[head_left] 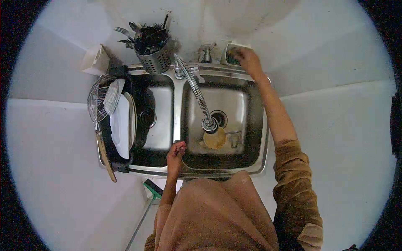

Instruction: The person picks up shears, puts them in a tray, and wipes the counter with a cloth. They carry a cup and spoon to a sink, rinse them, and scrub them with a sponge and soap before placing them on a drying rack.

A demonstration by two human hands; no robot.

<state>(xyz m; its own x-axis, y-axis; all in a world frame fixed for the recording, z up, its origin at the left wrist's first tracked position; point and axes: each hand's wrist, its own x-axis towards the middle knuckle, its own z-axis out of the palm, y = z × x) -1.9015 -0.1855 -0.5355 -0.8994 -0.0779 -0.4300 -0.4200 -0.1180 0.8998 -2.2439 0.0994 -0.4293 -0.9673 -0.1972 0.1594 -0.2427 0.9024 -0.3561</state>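
My right hand (248, 60) reaches to a white holder (228, 57) at the sink's back right corner. Its fingers are at the holder's opening and look smeared, and something dark greenish shows inside. Over the front end of the divider between the basins hangs my left hand (176, 154), its fingers curled in, with no object visible in it. In the right basin (234, 96), a yellowish round dish (215, 138) lies under the spray head of the coiled faucet (197, 90). A small clear glass (234, 141) and a thin metal handle are beside it.
Cutlery fills a perforated metal holder (155, 60) behind the left basin (161, 104). White plates (120, 125) stand in a dark rack on the left, with a wire skimmer (102, 104) leaning over them. A wall tap (206, 52) and a white container (95, 60) are at the back.
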